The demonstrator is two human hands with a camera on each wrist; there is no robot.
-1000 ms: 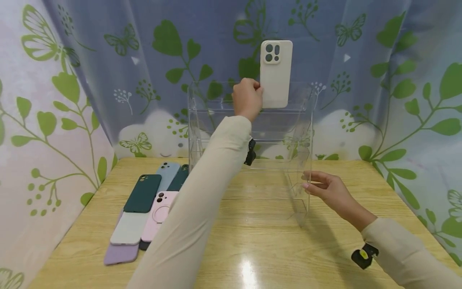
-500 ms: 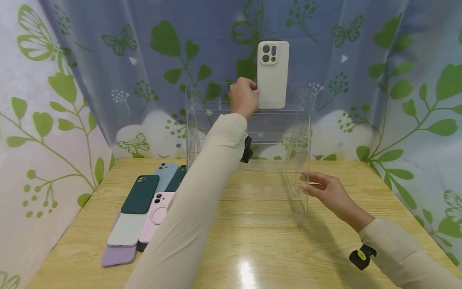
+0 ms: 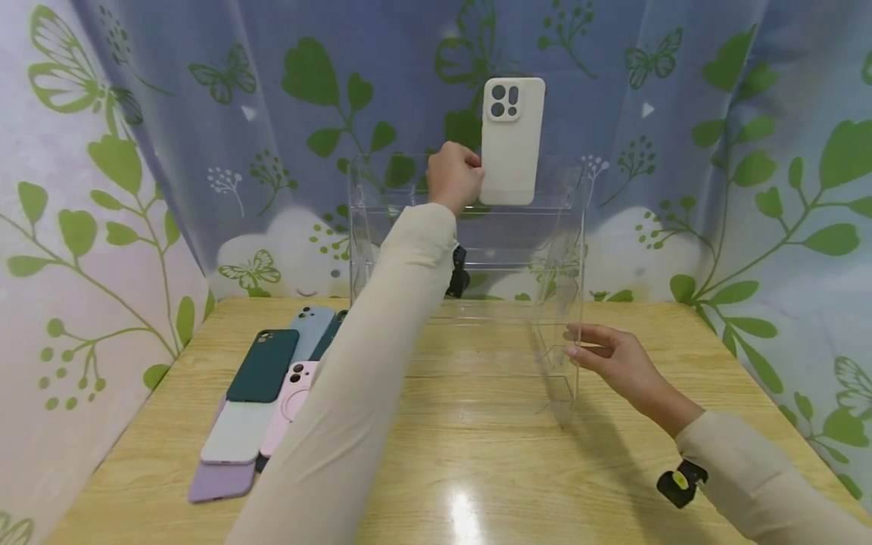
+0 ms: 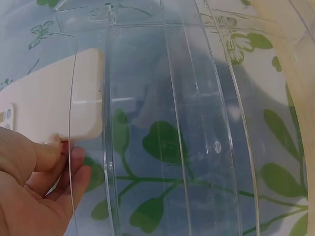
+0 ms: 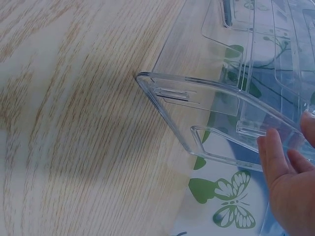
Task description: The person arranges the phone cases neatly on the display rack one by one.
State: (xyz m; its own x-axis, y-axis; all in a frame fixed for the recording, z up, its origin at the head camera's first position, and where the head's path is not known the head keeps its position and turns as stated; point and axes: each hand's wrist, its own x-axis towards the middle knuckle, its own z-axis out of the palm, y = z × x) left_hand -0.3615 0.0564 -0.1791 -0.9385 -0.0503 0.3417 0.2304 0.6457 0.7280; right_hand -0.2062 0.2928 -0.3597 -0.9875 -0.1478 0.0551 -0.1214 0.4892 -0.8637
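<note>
A cream phone case stands upright on the top tier of a clear acrylic display rack. My left hand pinches the case by its left edge. In the left wrist view, the thumb and fingers of the left hand meet at the edge of the case. Lower down, my right hand holds the front edge of the rack's right side panel. The right wrist view has its fingers against the panel's outer face, with the thumb at the edge.
Several phone cases lie overlapping on the wooden table at the left, among them a dark green one, a white one, a purple one and a pink one. A leaf-patterned curtain hangs behind.
The whole head view shifts slightly leftward. The left wrist turns and rises a little while the hand keeps hold of the case. The right hand stays at the rack's side panel.
</note>
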